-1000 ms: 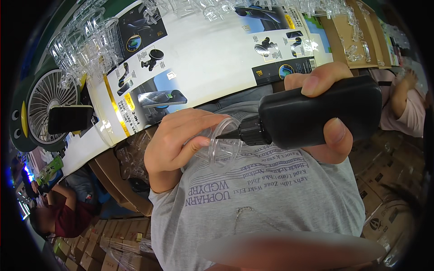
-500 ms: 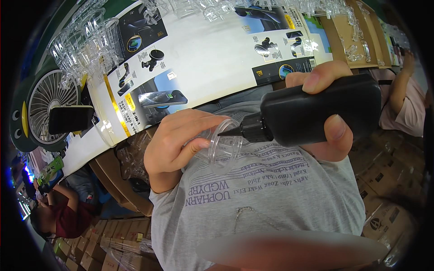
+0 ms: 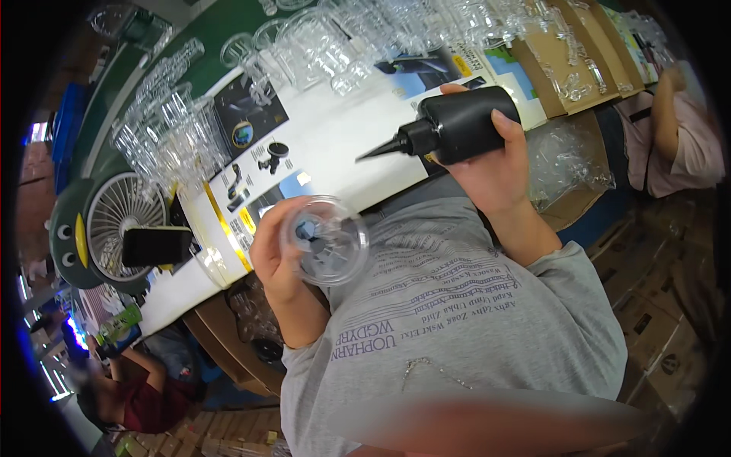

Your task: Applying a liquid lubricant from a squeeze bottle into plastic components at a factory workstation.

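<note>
My left hand [image 3: 272, 242] is closed around a clear plastic cup-like piece [image 3: 349, 263], its round rim facing up toward me. Through the clear wall some inner structure shows, too blurred to name. In my right hand [image 3: 499, 169] is a black squeeze bottle [image 3: 476, 126] with a long pointed nozzle. The bottle lies nearly level above the table edge, its tip aimed left. The nozzle tip is apart from the clear piece, above and to its right.
A white printed sheet [image 3: 335, 145] covers the worktable. Clear plastic pieces [image 3: 320, 46] crowd its far side, with stacked clear cups [image 3: 171, 133] at left. A fan [image 3: 126, 221] and phone [image 3: 156, 246] stand left. Cardboard trays [image 3: 575, 68] hold small parts; co-workers sit at both sides.
The nozzle was at the clear piece's rim; my right hand has drawn the bottle up and away. My left hand has turned the piece's opening upward. The view has shifted.
</note>
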### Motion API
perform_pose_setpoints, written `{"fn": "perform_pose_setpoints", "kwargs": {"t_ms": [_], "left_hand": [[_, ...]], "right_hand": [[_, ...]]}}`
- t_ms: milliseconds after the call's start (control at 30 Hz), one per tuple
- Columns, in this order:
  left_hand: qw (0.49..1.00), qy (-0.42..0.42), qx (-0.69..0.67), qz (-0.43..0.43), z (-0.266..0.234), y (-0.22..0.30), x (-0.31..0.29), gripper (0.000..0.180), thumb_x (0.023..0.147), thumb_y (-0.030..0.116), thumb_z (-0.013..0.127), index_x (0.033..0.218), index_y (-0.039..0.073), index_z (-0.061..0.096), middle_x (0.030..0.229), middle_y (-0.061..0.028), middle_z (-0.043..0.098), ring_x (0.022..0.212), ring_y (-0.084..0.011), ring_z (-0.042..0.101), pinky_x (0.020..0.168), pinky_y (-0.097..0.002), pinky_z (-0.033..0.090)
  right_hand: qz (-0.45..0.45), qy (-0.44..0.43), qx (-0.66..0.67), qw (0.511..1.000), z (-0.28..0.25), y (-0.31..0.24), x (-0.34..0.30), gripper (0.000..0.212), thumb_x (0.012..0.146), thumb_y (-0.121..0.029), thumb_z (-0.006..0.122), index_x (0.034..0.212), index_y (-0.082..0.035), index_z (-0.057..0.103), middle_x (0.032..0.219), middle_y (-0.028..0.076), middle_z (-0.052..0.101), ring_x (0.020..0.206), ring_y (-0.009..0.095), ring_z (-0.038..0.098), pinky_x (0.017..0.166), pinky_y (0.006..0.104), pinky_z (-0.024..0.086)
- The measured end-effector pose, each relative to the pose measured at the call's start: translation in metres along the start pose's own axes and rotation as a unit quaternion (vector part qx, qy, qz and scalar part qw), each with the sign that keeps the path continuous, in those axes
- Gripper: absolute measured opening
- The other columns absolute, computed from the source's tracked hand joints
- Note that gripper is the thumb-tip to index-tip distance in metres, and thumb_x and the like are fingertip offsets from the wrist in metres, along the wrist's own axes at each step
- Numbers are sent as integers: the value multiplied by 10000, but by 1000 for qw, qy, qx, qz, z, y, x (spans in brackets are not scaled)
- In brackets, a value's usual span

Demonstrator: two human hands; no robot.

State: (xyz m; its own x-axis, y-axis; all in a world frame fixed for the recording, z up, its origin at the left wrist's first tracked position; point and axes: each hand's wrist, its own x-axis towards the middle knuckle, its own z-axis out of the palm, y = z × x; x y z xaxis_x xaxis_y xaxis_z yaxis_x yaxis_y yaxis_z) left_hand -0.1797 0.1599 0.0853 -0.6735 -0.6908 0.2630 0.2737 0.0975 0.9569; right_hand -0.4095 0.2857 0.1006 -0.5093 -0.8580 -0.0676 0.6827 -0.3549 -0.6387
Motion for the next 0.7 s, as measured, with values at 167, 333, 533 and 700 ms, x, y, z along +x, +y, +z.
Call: {"fn": "perform_pose_setpoints", "kwargs": {"t_ms": [167,333,533,700], "left_hand": [[993,112,-29,9,-29,-11,-1,489,767,259,656,1044,-118,510,916,-199,606,796,-267,614,703,-334,505],[993,103,-36,44,-39,-19,6,479,811,366,520,1054,-45,546,921,-183,615,754,-282,613,643,-364,534],[997,77,11,9,-51,-23,-2,485,801,387,533,1058,-24,550,922,-176,610,726,-275,594,628,-369,502],[997,68,10,18,-42,-20,8,481,781,362,586,1067,-22,545,938,-177,609,746,-269,596,641,-364,504]], "right_hand": [[72,34,33,996,-27,-2,-4,586,803,-221,524,1290,34,321,1055,124,527,774,154,492,644,272,392],[117,94,17,989,-43,0,-11,472,819,-190,520,1234,11,413,1085,138,526,895,217,520,748,313,431],[40,35,223,973,-76,-10,-10,411,860,-285,498,1157,-2,466,1002,111,516,897,204,486,747,308,407],[-204,151,-111,961,-99,-27,-15,355,831,-115,573,1150,-15,456,1091,94,539,1018,202,511,891,344,403]]}}
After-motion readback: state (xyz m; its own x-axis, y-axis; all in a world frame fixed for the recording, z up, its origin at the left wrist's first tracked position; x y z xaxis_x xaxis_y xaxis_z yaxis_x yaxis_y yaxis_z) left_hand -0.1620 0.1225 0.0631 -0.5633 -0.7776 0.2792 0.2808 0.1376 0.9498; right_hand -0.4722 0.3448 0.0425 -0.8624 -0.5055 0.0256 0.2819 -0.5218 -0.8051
